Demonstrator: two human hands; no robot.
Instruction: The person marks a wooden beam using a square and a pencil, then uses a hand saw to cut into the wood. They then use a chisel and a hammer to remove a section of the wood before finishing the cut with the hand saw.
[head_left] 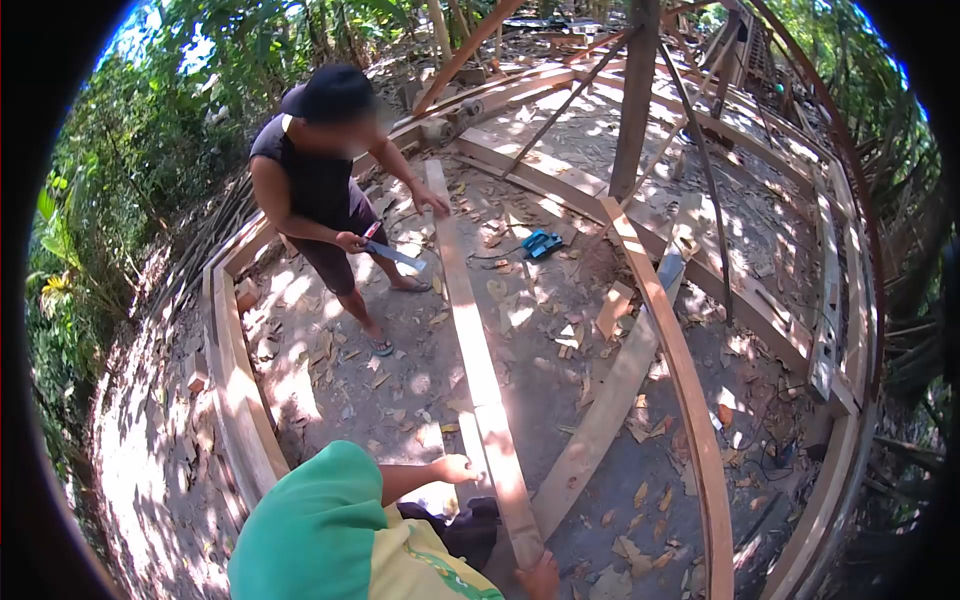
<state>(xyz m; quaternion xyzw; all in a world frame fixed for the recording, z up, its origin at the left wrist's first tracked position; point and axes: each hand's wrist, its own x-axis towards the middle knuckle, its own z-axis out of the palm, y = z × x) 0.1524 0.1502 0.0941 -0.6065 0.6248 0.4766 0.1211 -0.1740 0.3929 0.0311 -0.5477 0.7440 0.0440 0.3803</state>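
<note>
A long wooden plank (pixel 480 385) runs from near my body to the co-worker at its far end. My right hand (pixel 540 577) is closed around the plank's near end, partly cut off by the frame's lower edge. Close to the plank's left side is my left hand (pixel 456 469), fingers curled; whether anything is in them I cannot make out. The co-worker (pixel 318 170) rests one hand (pixel 430 198) on the far end and holds a handsaw (pixel 393 252) with a red handle in the other.
A blue power tool (pixel 542 244) lies on the leaf-strewn ground. Right of the plank, another board (pixel 610 415) lies flat and a reddish beam (pixel 672 370) slants past it. A timber frame (pixel 240 390) surrounds us, with a post (pixel 636 100) and poles at the back.
</note>
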